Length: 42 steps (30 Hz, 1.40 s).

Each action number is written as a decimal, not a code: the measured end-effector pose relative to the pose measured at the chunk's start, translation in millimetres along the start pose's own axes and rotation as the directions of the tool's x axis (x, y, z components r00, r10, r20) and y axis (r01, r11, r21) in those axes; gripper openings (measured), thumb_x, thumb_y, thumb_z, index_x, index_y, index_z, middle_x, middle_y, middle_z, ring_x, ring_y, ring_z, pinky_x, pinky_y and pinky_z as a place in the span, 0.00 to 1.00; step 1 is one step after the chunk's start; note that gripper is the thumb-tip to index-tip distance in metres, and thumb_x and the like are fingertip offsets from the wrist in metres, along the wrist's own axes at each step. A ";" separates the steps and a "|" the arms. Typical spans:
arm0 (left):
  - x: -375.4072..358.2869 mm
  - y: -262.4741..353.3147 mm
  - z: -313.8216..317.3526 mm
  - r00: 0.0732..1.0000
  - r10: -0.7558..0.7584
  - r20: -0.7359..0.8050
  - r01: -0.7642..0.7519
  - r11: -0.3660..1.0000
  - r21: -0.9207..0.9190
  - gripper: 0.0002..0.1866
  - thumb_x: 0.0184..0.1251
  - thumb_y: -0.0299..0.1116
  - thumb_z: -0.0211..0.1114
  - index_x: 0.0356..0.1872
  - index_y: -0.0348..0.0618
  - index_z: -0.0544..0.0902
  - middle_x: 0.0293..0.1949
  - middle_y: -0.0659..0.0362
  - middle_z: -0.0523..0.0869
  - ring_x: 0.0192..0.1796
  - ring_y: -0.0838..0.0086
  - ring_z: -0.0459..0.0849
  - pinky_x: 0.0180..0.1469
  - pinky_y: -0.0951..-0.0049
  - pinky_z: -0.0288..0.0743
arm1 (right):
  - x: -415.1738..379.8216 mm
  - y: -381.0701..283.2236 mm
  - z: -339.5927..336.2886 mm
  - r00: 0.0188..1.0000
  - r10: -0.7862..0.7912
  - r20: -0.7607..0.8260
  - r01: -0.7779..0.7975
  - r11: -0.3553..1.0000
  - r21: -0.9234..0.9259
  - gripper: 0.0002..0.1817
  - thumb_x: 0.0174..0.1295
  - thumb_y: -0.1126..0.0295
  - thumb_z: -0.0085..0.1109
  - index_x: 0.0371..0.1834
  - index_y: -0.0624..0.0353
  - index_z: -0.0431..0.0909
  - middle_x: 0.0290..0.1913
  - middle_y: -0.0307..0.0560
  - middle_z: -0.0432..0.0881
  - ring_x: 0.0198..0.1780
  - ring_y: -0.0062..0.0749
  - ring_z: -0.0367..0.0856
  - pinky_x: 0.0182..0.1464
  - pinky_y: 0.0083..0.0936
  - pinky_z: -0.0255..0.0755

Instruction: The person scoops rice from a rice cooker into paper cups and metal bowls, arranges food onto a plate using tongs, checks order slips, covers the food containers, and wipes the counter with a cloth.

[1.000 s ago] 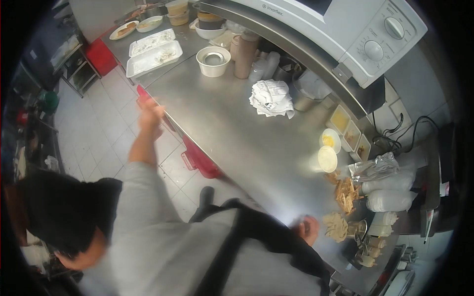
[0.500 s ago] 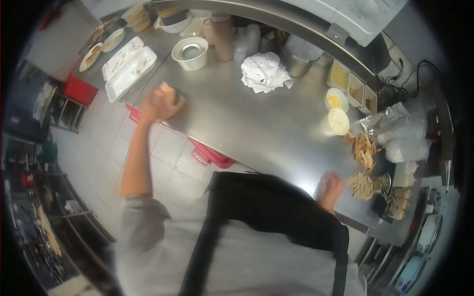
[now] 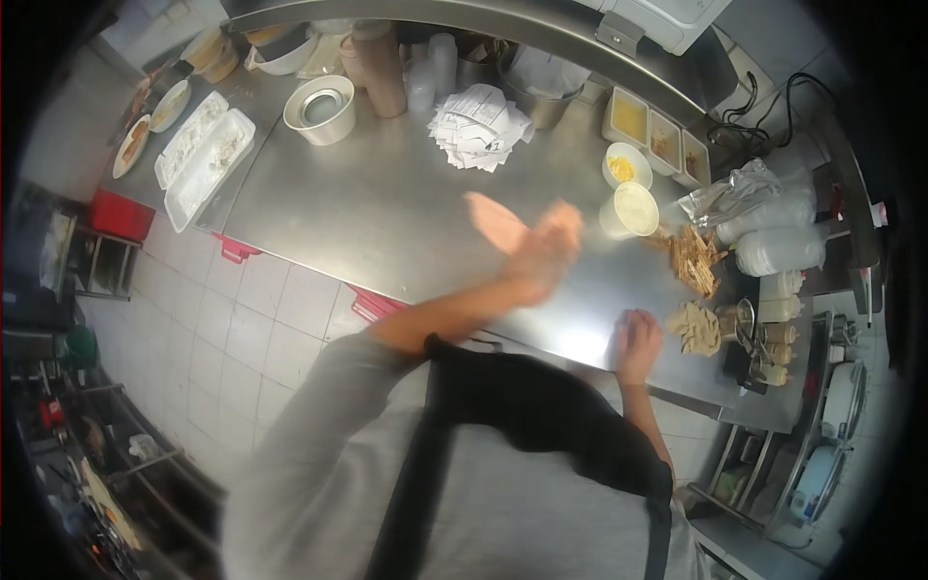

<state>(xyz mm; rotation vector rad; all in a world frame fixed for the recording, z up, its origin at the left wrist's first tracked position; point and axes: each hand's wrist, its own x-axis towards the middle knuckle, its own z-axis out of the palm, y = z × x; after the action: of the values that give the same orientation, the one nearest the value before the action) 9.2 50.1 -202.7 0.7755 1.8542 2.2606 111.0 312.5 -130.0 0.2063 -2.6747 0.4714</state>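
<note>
My left hand (image 3: 549, 256) is over the middle of the steel counter (image 3: 338, 217), closed and smeared by motion. From it sticks out a flat, pinkish-orange cloth (image 3: 496, 222), also blurred. My right hand (image 3: 638, 345) rests on the counter near its front edge, fingers loosely bent and apart, with nothing visible in them. Just right of it lies a crumpled beige cloth (image 3: 696, 329). Behind my left hand sits a stack of white paper slips (image 3: 478, 128). A white tub (image 3: 628, 211) and a bowl of yellow food (image 3: 623, 166) stand to its right.
An open white foam container (image 3: 210, 166) and a round white tub (image 3: 319, 111) stand at the left. Trays of ingredients (image 3: 650, 135), a heap of brown sticks (image 3: 694, 261) and sauce bottles (image 3: 778, 309) line the right side. Something pink (image 3: 375, 304) shows below the front edge.
My left hand has swept rightward across the counter with the cloth, from near the foam container to the middle. My right hand stays by the front edge. The view has shifted slightly.
</note>
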 end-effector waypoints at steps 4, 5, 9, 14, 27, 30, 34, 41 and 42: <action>-32.0 90.0 40.5 0.928 0.006 0.371 -0.302 0.596 0.744 0.23 0.67 0.33 0.51 0.64 0.50 0.71 0.67 0.58 0.68 0.72 0.64 0.60 0.71 0.59 0.51 | 0.2 1.8 -3.8 1.000 -0.018 0.014 0.018 1.000 0.012 0.18 0.55 0.67 0.63 0.50 0.53 0.77 0.54 0.48 0.75 0.56 0.44 0.71 0.58 0.39 0.60; -46.3 100.4 29.7 0.919 0.012 0.394 -0.296 0.681 0.670 0.23 0.66 0.32 0.51 0.64 0.50 0.71 0.67 0.58 0.69 0.72 0.64 0.61 0.71 0.58 0.51 | -0.4 4.8 -2.4 1.000 -0.025 0.009 0.025 0.999 0.030 0.18 0.55 0.67 0.63 0.50 0.53 0.77 0.54 0.48 0.75 0.55 0.45 0.71 0.58 0.39 0.60; -152.0 104.0 -61.5 0.950 0.100 -0.294 0.199 0.534 0.822 0.17 0.69 0.31 0.50 0.57 0.43 0.74 0.56 0.55 0.75 0.60 0.63 0.70 0.62 0.62 0.62 | -3.0 19.6 3.0 0.998 -0.058 -0.012 0.059 0.995 0.081 0.18 0.55 0.67 0.62 0.50 0.54 0.77 0.54 0.49 0.74 0.55 0.46 0.71 0.58 0.39 0.60; -436.1 128.3 -271.8 0.356 0.334 -0.873 0.897 0.140 0.420 0.17 0.66 0.28 0.45 0.50 0.38 0.80 0.51 0.53 0.83 0.54 0.66 0.80 0.55 0.69 0.73 | -0.2 7.6 -6.5 0.999 -0.051 0.004 0.050 0.992 0.115 0.17 0.57 0.65 0.61 0.50 0.54 0.77 0.54 0.49 0.74 0.56 0.47 0.69 0.58 0.39 0.60; -98.7 120.7 -112.4 0.764 0.465 -0.447 0.447 0.118 0.887 0.16 0.57 0.30 0.61 0.47 0.40 0.80 0.45 0.44 0.81 0.48 0.48 0.78 0.51 0.56 0.71 | -2.8 14.8 -10.5 1.000 -0.009 -0.001 0.009 0.974 0.226 0.19 0.56 0.62 0.62 0.50 0.53 0.77 0.54 0.47 0.74 0.57 0.45 0.68 0.59 0.39 0.59; -20.8 75.4 -30.5 0.843 0.026 -0.537 0.494 0.357 0.793 0.13 0.52 0.23 0.56 0.41 0.34 0.78 0.41 0.43 0.81 0.43 0.51 0.80 0.47 0.55 0.73 | -4.2 20.0 -11.7 1.000 -0.026 -0.016 0.030 0.957 0.290 0.18 0.56 0.63 0.62 0.50 0.54 0.77 0.54 0.48 0.74 0.56 0.46 0.69 0.59 0.39 0.59; 32.5 47.8 92.8 0.975 0.222 0.018 -0.103 0.378 0.920 0.05 0.50 0.25 0.58 0.28 0.41 0.81 0.36 0.50 0.84 0.42 0.54 0.81 0.47 0.58 0.74 | -7.4 28.9 -12.7 0.999 -0.025 -0.030 0.034 0.937 0.347 0.18 0.56 0.65 0.62 0.50 0.57 0.76 0.54 0.51 0.73 0.56 0.47 0.69 0.60 0.39 0.61; -59.1 89.3 -123.9 0.828 0.424 -0.368 0.422 -0.039 0.906 0.13 0.69 0.38 0.51 0.45 0.42 0.79 0.44 0.47 0.83 0.46 0.53 0.81 0.51 0.57 0.73 | -36.3 66.3 -41.4 0.995 0.086 -0.047 -0.054 0.880 0.472 0.17 0.57 0.70 0.61 0.50 0.60 0.75 0.53 0.53 0.73 0.54 0.46 0.71 0.57 0.35 0.66; -76.4 98.9 -142.3 0.839 0.373 -0.396 0.467 -0.121 0.876 0.12 0.69 0.36 0.51 0.45 0.41 0.78 0.44 0.46 0.82 0.48 0.52 0.80 0.53 0.56 0.70 | -43.5 69.8 -49.4 0.992 0.117 -0.045 -0.078 0.861 0.502 0.17 0.58 0.70 0.60 0.50 0.60 0.75 0.53 0.52 0.73 0.53 0.44 0.72 0.55 0.33 0.67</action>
<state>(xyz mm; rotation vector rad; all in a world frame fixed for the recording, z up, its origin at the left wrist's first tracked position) 32.9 -130.3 -150.3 -0.1420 3.7383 0.2365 153.9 398.3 -126.6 0.1952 -2.4451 1.1820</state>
